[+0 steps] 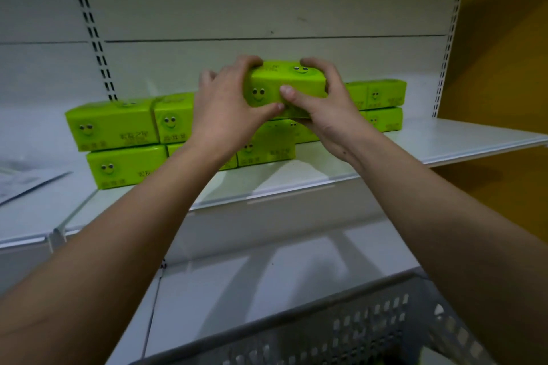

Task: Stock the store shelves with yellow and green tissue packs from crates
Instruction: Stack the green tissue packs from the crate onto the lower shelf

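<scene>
Head view: a green tissue pack [284, 83] is gripped at both short ends, the left hand [234, 109] curled round its left end with the thumb pressed on the front face, the right hand [323, 109] curled round its right end with the thumb likewise on the front. The pack is held above the middle of the shelf [415, 142], over a two-high row of green packs [115, 139] lined along the back edge; more stacked packs [382, 107] are seen toward the right back corner. A third layer appears to be started here.

The pack is judged light and soft: the plastic wrap is glossy and likely slippery, and the contents will yield under pressure, so a firm squeeze would dent it. The end faces are the sensible hold, with the thumbs steadying the front. A grey perforated crate [385, 326] is seen below, near the lower right.
</scene>
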